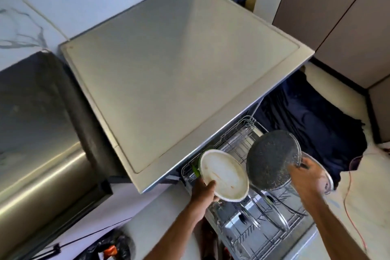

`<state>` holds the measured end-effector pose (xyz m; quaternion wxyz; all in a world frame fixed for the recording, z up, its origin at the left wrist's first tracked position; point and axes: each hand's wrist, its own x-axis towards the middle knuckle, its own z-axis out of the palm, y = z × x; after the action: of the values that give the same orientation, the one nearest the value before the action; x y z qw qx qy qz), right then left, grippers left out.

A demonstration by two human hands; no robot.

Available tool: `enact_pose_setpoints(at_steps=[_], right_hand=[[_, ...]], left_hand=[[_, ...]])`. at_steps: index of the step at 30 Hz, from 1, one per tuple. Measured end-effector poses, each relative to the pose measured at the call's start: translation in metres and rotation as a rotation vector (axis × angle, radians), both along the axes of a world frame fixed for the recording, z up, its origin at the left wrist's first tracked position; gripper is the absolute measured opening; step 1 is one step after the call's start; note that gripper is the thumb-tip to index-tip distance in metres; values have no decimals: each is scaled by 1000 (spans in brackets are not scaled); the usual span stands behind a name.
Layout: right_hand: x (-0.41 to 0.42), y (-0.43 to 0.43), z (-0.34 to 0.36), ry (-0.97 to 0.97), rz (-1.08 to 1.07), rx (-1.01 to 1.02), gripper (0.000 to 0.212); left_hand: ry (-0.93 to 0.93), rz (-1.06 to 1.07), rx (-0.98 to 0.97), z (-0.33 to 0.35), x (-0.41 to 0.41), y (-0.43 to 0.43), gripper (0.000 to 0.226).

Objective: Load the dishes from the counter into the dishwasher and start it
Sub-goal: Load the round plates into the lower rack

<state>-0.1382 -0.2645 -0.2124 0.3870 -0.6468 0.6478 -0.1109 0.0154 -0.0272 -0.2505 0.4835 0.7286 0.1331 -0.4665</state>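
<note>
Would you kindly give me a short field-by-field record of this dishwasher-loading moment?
left hand: grips the white plate by its near rim, tilted
right hand: holds the dark plate by its rim
steel plate: shows behind the right hand; whether the hand grips it is unclear
dishwasher: open
racks: pulled out, below both hands
task state: neither held plate is racked yet

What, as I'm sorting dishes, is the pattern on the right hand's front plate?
The plate is dark grey with pale speckles; head view.
</note>
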Motion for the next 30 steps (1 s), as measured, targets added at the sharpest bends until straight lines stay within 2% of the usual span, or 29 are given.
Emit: enact_pose_setpoints(at_steps=[5,7,10,13,15,19,23,25,28,30], right_hand=[[27,-22,-52,53,-10,-91,37],[32,-27,-67,20,26,-67,42],[32,-34,-97,-40,39,-40,43],[31,-32,-120,-70,34,-46,36],[31,-34,-128,-62,23,-34,35],[28,-44,-140,-78,66,-36,36],[24,-55,-147,-109,78,-29,41],[22,-59,-151,-130,64,-23,42],[20,-62,-155,-142,55,-1,44],[20,-64,-158,-144,65,9,44]], left_hand=[[-92,-95,100,-66,18,-39,43],[-268,-210,203,-83,27,-52,37],[-518,-397,297,-103,36,-82,37],[-595,-411,266,-108,47,-120,23],[-651,-427,285,-121,56,-148,27],[-640,-465,399,-159,76,-190,50],[-604,-519,419,-163,78,-225,40],[-597,-526,431,-169,73,-232,46],[-550,-500,434,-179,62,-235,59],[-515,-485,395,-190,56,-235,79]])
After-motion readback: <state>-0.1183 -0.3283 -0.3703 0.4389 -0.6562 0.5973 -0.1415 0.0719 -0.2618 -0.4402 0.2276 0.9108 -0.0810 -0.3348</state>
